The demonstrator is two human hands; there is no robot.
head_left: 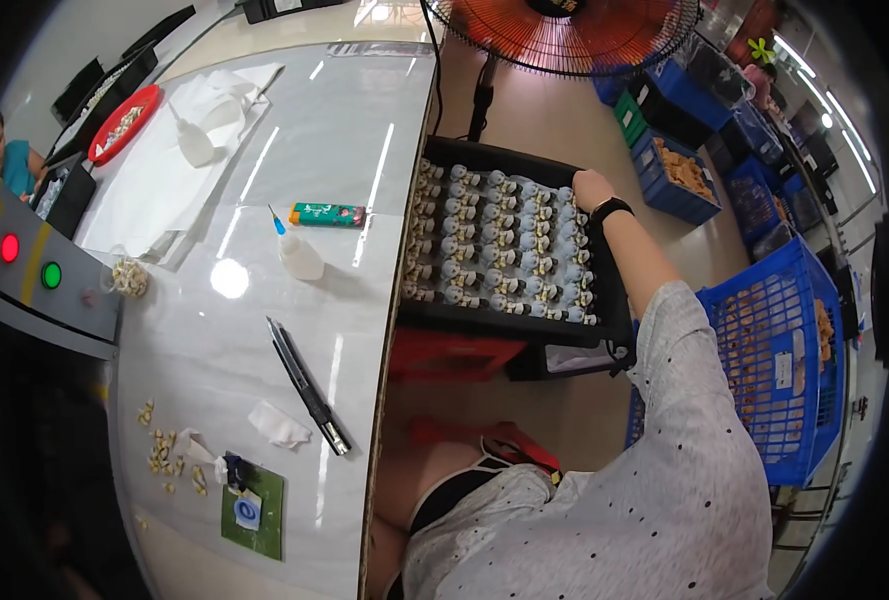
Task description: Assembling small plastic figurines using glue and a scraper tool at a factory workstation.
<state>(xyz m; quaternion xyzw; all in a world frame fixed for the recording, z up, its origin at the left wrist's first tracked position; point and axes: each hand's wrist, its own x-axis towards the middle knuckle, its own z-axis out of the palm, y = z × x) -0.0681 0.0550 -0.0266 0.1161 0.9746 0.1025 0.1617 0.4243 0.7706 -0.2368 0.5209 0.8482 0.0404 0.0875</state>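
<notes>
My right hand [592, 188], with a black band on its wrist, is closed around the far right rim of a black tray [611, 285]. Rows of small grey, white and yellow figurines [499, 240] fill this tray, which sits beside the right edge of the table. How the fingers wrap under the rim is partly hidden. My left hand does not appear.
On the table [264, 370] lie a utility knife [306, 388], needle-tipped bottle [301, 258], green packet [326, 215], green mat [269, 535] and small parts [162, 458]. A fan [564, 35] stands beyond the tray; a blue crate [779, 365] is at right.
</notes>
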